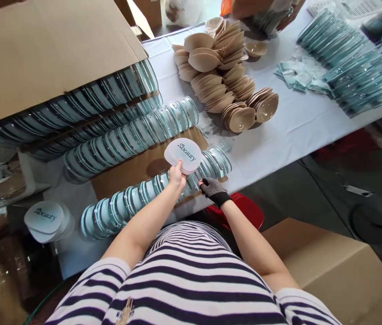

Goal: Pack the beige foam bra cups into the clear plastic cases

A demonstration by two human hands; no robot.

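My left hand [177, 177] holds a small stack of white shell-shaped cards [183, 155] printed "beauty", raised just above a row of clear plastic cases [150, 192]. My right hand [213, 189], in a black mesh glove, rests against the right part of that row at the table's near edge, fingers curled on the cases. A second pile of the same white cards [44, 217] lies at the lower left.
More rows of clear cases [130, 135] lie under a cardboard box flap [48, 49]. Heaps of beige cups [223, 67] sit mid-table on the white cloth [295, 131]. Another person's hands [265, 11] work at the far edge. A cardboard box [339, 271] and red stool [245, 210] stand below.
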